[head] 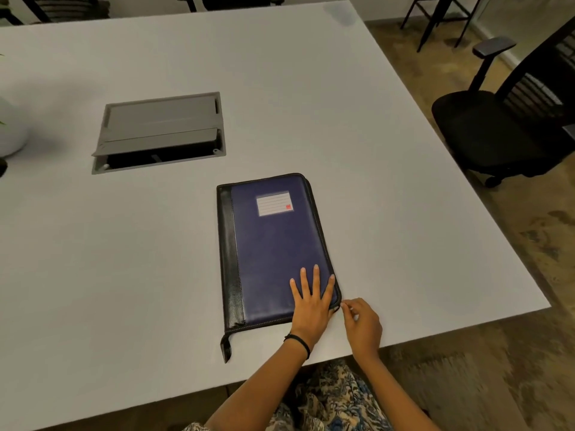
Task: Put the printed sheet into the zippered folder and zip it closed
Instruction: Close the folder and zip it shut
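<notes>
folder (273, 244) closed, no sheet seen, we judge it inside | left hand (311, 309) spread on cover | right hand (362, 325) pinches zipper pull (337, 307), 5 o'clock corner | zipping remains

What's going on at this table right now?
A person sits at a white table with a blue zippered folder lying shut in front of them. Their left hand presses flat on the cover near its near right corner, while the right hand seems to pinch the zip pull at that corner. No printed sheet is in sight, so it may already be inside. How far the zip has run cannot be told.
</notes>
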Available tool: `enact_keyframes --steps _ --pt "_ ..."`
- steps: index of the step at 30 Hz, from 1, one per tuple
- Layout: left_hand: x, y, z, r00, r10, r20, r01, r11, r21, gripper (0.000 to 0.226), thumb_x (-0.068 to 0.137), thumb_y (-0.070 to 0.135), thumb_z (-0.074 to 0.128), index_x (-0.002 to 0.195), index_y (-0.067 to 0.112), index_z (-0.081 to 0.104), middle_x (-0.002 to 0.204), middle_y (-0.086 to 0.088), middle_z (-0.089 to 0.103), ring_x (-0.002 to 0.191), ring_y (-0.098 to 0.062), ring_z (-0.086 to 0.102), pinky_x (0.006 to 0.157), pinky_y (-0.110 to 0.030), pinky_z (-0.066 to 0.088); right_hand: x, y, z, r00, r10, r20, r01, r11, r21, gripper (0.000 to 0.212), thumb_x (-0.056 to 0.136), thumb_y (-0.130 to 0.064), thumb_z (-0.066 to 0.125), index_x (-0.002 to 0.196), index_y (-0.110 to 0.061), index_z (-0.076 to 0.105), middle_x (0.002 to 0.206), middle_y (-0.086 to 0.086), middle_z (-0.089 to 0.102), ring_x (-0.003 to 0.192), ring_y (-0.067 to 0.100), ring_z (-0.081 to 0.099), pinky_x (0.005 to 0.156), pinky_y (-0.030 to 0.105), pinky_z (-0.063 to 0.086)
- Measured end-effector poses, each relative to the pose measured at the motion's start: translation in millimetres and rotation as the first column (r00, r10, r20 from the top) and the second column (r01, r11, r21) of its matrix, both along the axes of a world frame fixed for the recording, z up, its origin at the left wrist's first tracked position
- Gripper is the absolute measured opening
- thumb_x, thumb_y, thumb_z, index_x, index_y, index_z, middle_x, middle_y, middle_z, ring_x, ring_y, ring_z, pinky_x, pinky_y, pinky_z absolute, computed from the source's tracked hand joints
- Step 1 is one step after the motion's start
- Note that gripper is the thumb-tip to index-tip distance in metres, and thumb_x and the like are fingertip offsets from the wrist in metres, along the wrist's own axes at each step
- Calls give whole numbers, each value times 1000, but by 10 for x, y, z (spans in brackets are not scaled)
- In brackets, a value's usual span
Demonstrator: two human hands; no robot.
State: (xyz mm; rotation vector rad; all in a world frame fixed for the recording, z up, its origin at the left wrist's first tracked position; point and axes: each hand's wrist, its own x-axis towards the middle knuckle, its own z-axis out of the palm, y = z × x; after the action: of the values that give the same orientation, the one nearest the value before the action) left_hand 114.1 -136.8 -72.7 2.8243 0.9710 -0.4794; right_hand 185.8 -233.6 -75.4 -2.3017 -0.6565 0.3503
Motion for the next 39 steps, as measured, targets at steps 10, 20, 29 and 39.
enact_keyframes --steps 10,20,29,39 --pt "11 -12 33 999 -43 -18 41 996 -85 69 100 34 36 148 23 -13 154 -18 -19 138 -51 -11 110 -66 5 277 264 33 997 72 9 -71 996 -47 11 89 -12 58 90 -7 68 88 9 70 73 22 64 59 29 48" --pt "169 174 372 973 -219 66 215 974 70 37 69 63 65 80 28 66 82 8 65 76 -10 61 72 -28 53 517 292 15 987 157 -19 -158 987 -20 7 87 -9 62 87 -7 68 85 10 71 70 13 58 62 20 45" --pt "293 166 348 874 -474 -105 485 856 180 18 94 20 50 107 11 60 101 -5 61 101 -23 55 105 -43 38 539 235 42 970 244 21 -241 966 -97 8 88 -10 60 87 -8 67 85 9 70 72 19 62 61 23 47" --pt "231 165 355 810 -582 -72 583 784 214 20 82 29 67 100 21 66 89 5 66 86 -11 61 95 -32 48 510 271 37 976 211 53 -204 972 -113 6 86 -12 63 87 -9 68 86 9 71 72 18 62 60 16 41"
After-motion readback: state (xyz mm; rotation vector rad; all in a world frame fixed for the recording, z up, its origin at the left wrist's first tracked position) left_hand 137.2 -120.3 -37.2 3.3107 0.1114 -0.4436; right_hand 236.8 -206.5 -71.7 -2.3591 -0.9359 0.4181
